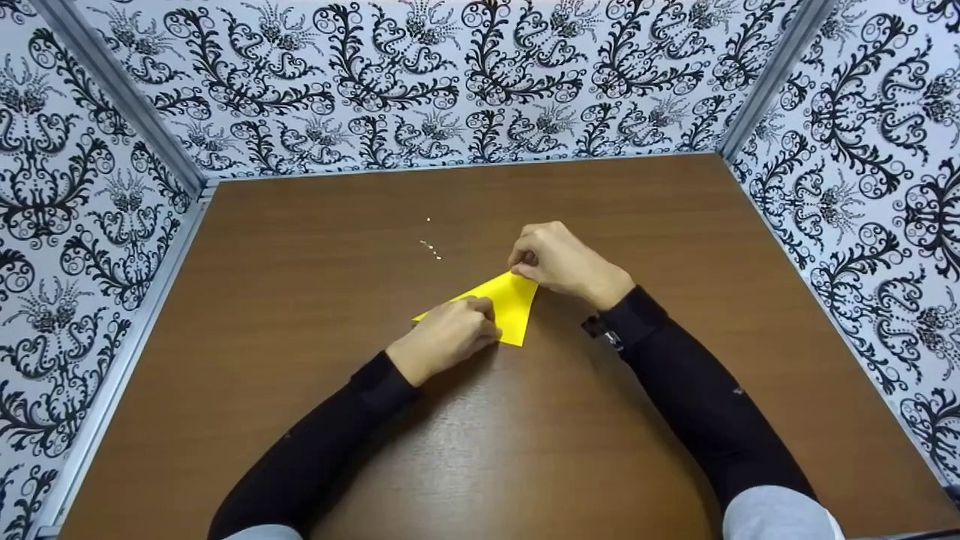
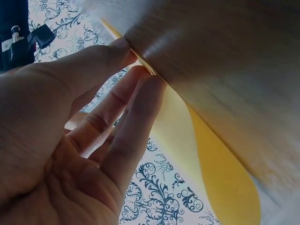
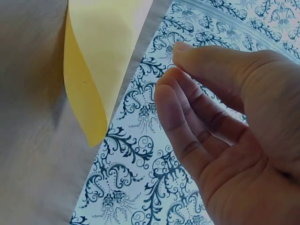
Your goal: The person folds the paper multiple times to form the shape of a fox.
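Observation:
A sheet of yellow paper (image 1: pixel 514 309), folded over on itself, lies on the brown table beneath both hands. Its fold bulges in a loose curl in the left wrist view, where the doubled paper (image 2: pixel 229 173) stands a little apart. My left hand (image 1: pixel 452 334) holds the sheet down near its middle, thumb and fingertips at its edge. At the far right corner is my right hand (image 1: pixel 568 262), fingers loosely bent. The right wrist view shows that hand (image 3: pixel 225 117) with nothing between thumb and fingers, beside the paper (image 3: pixel 84 93).
Several tiny white flecks (image 1: pixel 430 248) lie on the table (image 1: pixel 315 240) beyond the paper. Patterned wall panels (image 1: pixel 405 82) with metal rails (image 1: pixel 135 105) enclose the back and sides. A dark strap with a metal buckle (image 1: pixel 606 334) hangs at the right wrist.

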{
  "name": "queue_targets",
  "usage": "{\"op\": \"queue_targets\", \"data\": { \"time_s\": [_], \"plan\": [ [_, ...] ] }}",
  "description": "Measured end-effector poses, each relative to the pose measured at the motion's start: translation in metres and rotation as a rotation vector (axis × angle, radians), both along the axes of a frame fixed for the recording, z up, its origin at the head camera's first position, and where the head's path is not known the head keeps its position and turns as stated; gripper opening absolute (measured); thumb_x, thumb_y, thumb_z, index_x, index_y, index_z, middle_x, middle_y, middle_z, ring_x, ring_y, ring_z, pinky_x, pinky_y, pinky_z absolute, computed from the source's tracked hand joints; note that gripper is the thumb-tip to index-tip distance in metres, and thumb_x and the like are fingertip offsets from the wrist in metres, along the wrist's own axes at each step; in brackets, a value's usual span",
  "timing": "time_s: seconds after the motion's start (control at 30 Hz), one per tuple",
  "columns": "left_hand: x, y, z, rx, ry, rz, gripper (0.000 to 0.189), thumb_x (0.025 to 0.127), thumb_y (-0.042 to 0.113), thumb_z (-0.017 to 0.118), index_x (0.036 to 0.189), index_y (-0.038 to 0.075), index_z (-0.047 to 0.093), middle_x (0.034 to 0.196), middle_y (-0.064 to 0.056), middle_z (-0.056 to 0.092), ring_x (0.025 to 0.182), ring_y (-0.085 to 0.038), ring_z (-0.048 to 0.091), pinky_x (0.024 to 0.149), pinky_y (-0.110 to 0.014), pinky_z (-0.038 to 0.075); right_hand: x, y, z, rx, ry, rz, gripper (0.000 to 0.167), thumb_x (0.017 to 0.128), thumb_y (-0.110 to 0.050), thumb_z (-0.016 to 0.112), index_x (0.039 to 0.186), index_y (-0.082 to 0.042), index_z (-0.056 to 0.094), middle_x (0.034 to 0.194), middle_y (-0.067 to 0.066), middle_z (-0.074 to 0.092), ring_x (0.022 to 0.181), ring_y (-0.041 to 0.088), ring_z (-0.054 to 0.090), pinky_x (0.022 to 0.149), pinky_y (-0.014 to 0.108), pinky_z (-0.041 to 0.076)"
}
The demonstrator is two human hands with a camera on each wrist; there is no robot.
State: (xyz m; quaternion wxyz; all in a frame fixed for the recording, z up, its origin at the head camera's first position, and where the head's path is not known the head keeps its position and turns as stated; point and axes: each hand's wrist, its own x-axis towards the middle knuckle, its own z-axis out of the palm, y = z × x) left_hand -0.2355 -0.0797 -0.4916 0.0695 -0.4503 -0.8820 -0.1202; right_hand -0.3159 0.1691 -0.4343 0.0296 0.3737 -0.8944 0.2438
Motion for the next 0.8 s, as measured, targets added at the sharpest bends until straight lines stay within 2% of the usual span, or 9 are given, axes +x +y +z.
{"op": "queue_targets", "data": {
  "time_s": [0.43,0.8],
  "plan": [
    [0.002,-0.001,-0.001,-0.01,0.044,-0.007,0.016,0.11,0.012,0.083,0.096,0.015,0.09,0.093,-0.009,0.072,0.083,-0.023,0.066,0.081,-0.037,0.066,-0.013,-0.02,-0.009,0.039,-0.032,0.084,0.008,0.101,-0.005,0.089,0.108,-0.001,0.091,0.104,0.017,0.084,0.095,0.034,0.081,0.088,0.044,0.071],
    [-0.001,-0.002,-0.001,-0.01,0.041,-0.033,0.016,0.107,0.01,0.085,0.093,0.014,0.089,0.088,-0.009,0.069,0.077,-0.019,0.06,0.077,-0.036,0.063,-0.02,-0.029,-0.018,0.049,-0.043,0.152,0.008,0.098,-0.01,0.094,0.104,-0.005,0.092,0.101,0.014,0.086,0.091,0.031,0.081,0.085,0.042,0.07]
  ]
}}
